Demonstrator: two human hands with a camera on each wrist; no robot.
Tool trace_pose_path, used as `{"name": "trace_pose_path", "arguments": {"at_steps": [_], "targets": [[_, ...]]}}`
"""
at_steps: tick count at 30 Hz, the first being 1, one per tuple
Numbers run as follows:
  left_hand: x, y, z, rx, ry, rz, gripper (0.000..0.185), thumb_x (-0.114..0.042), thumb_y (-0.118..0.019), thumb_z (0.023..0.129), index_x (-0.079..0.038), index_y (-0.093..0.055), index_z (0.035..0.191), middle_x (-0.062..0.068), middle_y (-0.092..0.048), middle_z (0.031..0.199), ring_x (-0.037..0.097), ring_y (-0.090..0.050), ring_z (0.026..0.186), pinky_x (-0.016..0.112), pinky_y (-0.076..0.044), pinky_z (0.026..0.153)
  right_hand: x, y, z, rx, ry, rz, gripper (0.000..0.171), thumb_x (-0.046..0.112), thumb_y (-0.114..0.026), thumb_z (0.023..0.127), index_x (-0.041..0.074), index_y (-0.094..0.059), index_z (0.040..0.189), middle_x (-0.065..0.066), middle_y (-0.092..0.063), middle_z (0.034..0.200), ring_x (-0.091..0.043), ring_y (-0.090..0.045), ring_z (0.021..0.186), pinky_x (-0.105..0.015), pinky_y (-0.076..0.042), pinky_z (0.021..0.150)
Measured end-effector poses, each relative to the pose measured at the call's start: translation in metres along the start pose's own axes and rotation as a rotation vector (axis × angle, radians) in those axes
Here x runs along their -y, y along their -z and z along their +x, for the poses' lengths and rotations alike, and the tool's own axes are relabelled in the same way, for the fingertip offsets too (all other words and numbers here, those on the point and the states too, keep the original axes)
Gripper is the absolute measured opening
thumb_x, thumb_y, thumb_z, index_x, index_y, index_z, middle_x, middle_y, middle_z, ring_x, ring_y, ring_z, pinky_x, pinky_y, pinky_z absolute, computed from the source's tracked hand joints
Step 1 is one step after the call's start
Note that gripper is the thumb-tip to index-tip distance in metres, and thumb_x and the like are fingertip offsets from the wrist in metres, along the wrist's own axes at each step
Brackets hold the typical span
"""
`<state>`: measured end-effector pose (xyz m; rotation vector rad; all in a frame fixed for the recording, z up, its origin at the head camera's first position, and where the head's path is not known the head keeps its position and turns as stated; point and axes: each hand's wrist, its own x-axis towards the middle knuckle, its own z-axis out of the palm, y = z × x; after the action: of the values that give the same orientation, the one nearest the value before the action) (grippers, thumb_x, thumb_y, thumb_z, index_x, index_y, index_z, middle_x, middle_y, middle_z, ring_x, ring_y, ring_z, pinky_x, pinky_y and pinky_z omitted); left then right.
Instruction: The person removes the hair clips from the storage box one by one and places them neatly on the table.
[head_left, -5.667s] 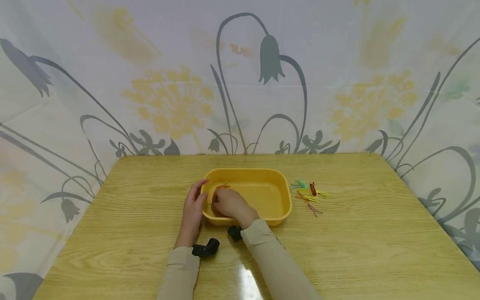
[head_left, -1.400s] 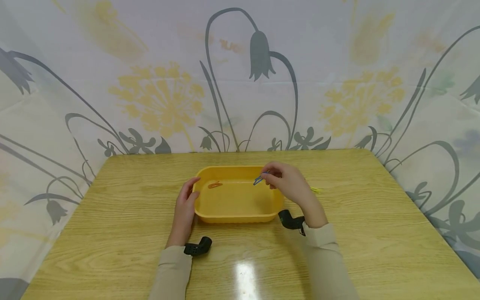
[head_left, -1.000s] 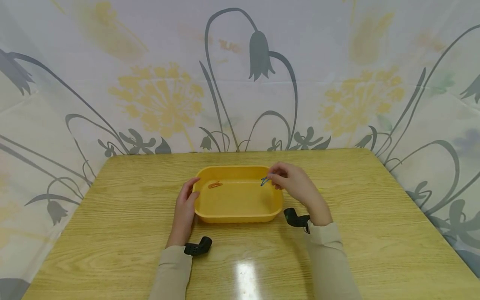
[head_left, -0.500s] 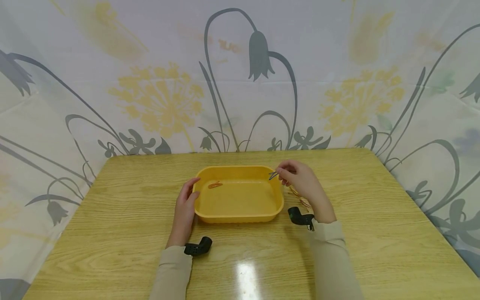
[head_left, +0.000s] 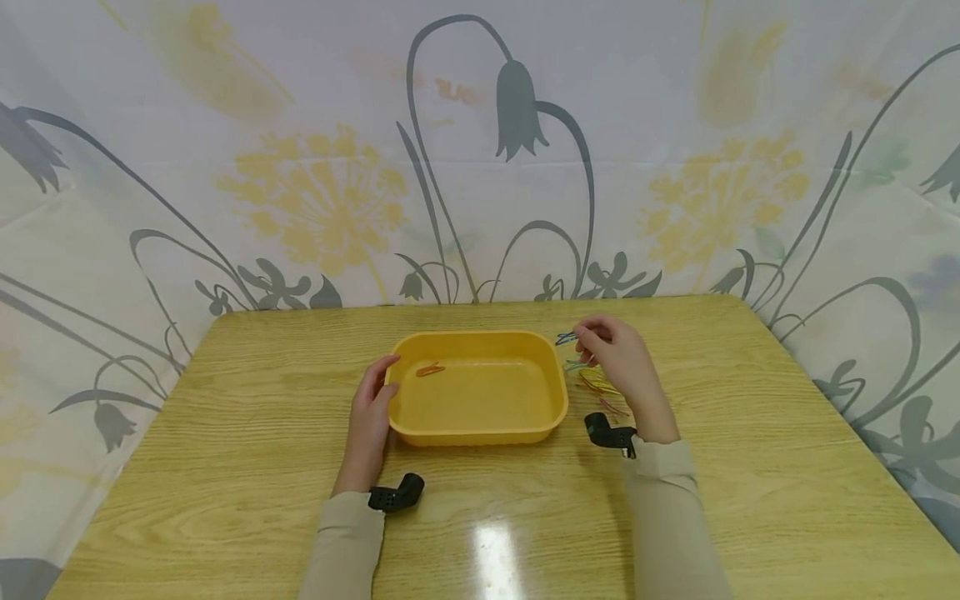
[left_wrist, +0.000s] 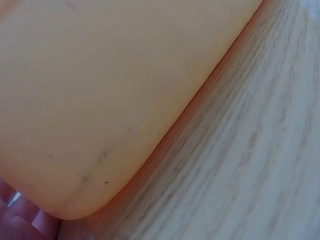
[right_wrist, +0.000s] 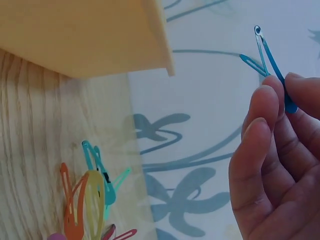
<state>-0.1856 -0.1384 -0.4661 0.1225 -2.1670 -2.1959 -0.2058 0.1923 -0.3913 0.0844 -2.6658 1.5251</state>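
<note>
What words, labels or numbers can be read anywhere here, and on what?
None: no readable text shows in any view.
The yellow tray is plain, with no lettering.
The blue hair clip, pinched by the right hand, bears no mark.
The wooden table and the flowered backdrop show only grain and printed plants.

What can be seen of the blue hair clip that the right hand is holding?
The blue hair clip is a slim snap clip, metal by its look, with a glossy blue finish and a small hole at its tip. Its two legs stand sprung apart, so it looks open. The right hand pinches its base between fingertips and holds it in the air, tip upward, beside the far right corner of the yellow tray. Nothing else touches it.
</note>
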Motion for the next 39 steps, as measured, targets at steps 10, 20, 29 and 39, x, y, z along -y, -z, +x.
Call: {"name": "trace_pose_path", "arguments": {"at_steps": [10, 20, 29, 39], "targets": [[0.000, 0.000, 0.000, 0.008, -0.019, -0.021, 0.037, -0.008, -0.039, 0.095, -0.016, -0.049, 0.129, -0.003, -0.034, 0.145, 0.010, -0.020, 0.138, 0.036, -0.019, 0.113, -0.016, 0.001, 0.003, -0.012, -0.056, -0.012, 0.034, 0.035, -0.049, 0.094, 0.006, -0.055, 0.112, -0.022, -0.060, 0.096, -0.036, -0.057, 0.081, -0.039, -0.052, 0.070], [0.000, 0.000, -0.002, 0.026, -0.003, -0.023, 0.036, -0.012, -0.039, 0.097, -0.020, -0.048, 0.130, -0.007, -0.031, 0.147, 0.006, -0.022, 0.136, 0.033, -0.026, 0.110, -0.028, 0.001, 0.003, 0.033, -0.104, -0.051, 0.029, 0.029, -0.050, 0.094, 0.005, -0.058, 0.109, -0.021, -0.060, 0.093, -0.035, -0.057, 0.081, -0.042, -0.051, 0.073], [0.000, 0.000, -0.001, 0.022, -0.003, -0.028, 0.036, -0.011, -0.040, 0.096, -0.019, -0.048, 0.131, -0.008, -0.032, 0.146, 0.005, -0.021, 0.136, 0.032, -0.026, 0.110, -0.037, 0.002, 0.004, 0.124, -0.148, -0.165, 0.029, 0.028, -0.049, 0.095, 0.005, -0.058, 0.110, -0.015, -0.061, 0.094, -0.025, -0.057, 0.079, -0.033, -0.049, 0.072], [-0.001, 0.001, -0.002, 0.028, -0.002, -0.025, 0.037, -0.011, -0.040, 0.096, -0.018, -0.047, 0.132, -0.004, -0.029, 0.148, 0.006, -0.019, 0.137, 0.033, -0.024, 0.111, -0.042, -0.001, 0.004, 0.180, -0.178, -0.184, 0.028, 0.027, -0.049, 0.095, 0.004, -0.059, 0.108, -0.016, -0.058, 0.084, -0.025, -0.053, 0.069, -0.031, -0.046, 0.058]]}}
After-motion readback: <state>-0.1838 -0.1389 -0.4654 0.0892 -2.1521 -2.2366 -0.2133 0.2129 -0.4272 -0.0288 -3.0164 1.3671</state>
